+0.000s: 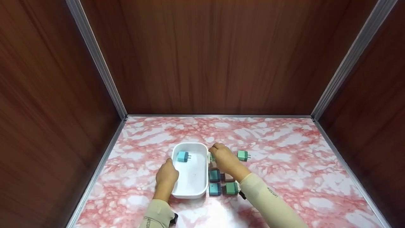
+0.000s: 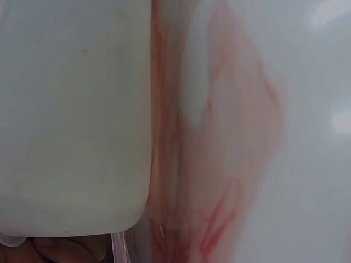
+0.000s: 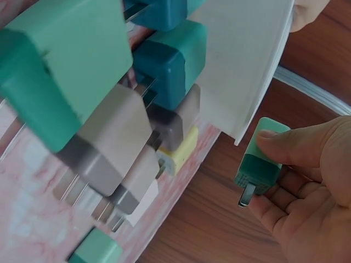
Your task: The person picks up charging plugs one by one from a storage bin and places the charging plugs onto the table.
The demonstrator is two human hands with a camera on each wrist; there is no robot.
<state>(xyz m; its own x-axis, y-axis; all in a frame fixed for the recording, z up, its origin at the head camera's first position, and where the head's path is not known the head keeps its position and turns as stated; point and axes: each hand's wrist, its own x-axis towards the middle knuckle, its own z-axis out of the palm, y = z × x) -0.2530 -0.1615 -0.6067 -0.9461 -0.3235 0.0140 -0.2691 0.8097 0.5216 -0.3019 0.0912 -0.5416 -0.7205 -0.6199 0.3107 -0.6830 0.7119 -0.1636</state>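
Note:
In the head view a white plastic tub lies lengthwise, with one light-blue plug charger inside near its far end. My left hand holds the tub's left rim; in the left wrist view part of its fingers shows at the tub's edge. Beyond the right rim, my right hand pinches a green plug charger between thumb and fingers, its metal prong showing in the right wrist view. Under and beside that hand stand several chargers, among them a blue one and a dark green one.
A light-green charger lies apart, right of my right hand. The right wrist view also shows a yellow charger and greyish-beige ones. Brown wood-grain panels enclose the red-and-white marbled tabletop on three sides.

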